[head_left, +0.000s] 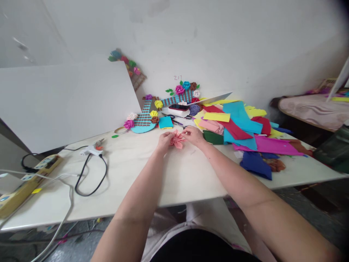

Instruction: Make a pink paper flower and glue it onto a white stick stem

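Note:
A pink paper flower point(177, 139) with pointed, spread petals is held just above the white table, between my two hands. My left hand point(164, 141) grips its left side with closed fingers. On the other side, my right hand point(193, 134) pinches a petal at the upper right. Just behind the hands lie a blue square of paper point(165, 122) and dark-handled scissors point(171, 116). A phone point(179, 107) rests on a white box point(178, 112) farther back.
Coloured paper sheets point(240, 118) are heaped at the right. Flower-decorated blue panels point(145, 118) stand by the wall. At the left are a glue gun point(94, 149) with a looping black cable point(105, 174), a power strip point(29, 182) and a large white board point(68, 105).

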`<move>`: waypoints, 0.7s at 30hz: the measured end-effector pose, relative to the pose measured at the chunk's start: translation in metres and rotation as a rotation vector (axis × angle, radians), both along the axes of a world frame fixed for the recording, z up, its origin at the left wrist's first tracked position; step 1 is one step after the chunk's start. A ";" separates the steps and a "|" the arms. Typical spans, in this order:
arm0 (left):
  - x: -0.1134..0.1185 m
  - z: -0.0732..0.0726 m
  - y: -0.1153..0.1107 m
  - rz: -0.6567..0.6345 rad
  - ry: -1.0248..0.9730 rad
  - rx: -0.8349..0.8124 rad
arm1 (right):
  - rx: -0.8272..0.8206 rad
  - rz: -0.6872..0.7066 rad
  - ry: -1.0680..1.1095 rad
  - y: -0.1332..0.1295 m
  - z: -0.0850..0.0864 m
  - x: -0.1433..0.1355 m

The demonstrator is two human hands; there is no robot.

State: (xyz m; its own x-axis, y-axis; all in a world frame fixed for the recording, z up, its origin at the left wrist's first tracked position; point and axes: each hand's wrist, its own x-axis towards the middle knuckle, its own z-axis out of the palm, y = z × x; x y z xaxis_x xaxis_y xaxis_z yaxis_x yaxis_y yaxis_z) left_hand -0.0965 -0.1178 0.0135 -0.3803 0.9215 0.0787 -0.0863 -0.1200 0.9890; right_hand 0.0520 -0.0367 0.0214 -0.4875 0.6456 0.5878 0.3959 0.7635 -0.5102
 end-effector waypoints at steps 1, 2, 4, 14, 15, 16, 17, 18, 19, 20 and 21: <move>0.000 0.000 0.000 0.001 0.003 0.001 | 0.004 0.008 0.004 0.001 0.000 0.000; 0.000 -0.001 0.000 -0.001 0.004 0.004 | 0.005 0.019 0.011 0.001 -0.001 0.000; -0.001 -0.001 0.000 -0.020 0.002 0.014 | 0.004 0.043 0.032 0.002 -0.002 -0.001; -0.003 -0.001 0.000 -0.005 0.025 0.021 | -0.013 0.163 0.110 0.000 0.002 -0.002; -0.003 0.000 -0.001 0.004 0.015 0.024 | -0.019 0.133 0.109 0.001 0.003 -0.001; -0.003 0.001 -0.001 0.015 0.005 0.030 | -0.033 0.072 0.102 0.002 0.005 0.001; -0.003 0.002 -0.002 0.027 -0.001 0.035 | -0.051 -0.013 0.083 0.004 0.006 0.004; -0.003 0.003 -0.002 0.038 -0.003 0.039 | -0.076 -0.119 0.051 0.006 0.007 0.007; -0.003 0.003 -0.002 0.046 0.001 0.043 | -0.095 -0.219 -0.003 0.008 0.008 0.011; -0.004 0.004 -0.002 0.051 0.007 0.047 | -0.104 -0.307 -0.073 0.009 0.008 0.014; -0.004 0.004 -0.002 0.052 0.013 0.051 | -0.105 -0.367 -0.159 0.011 0.009 0.017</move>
State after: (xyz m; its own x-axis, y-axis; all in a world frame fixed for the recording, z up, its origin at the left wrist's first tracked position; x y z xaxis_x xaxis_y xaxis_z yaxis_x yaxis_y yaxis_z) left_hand -0.1006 -0.1198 0.0172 -0.4257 0.8954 0.1302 -0.0657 -0.1741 0.9825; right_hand 0.0694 -0.0260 0.0305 -0.2927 0.8462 0.4452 0.7125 0.5035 -0.4887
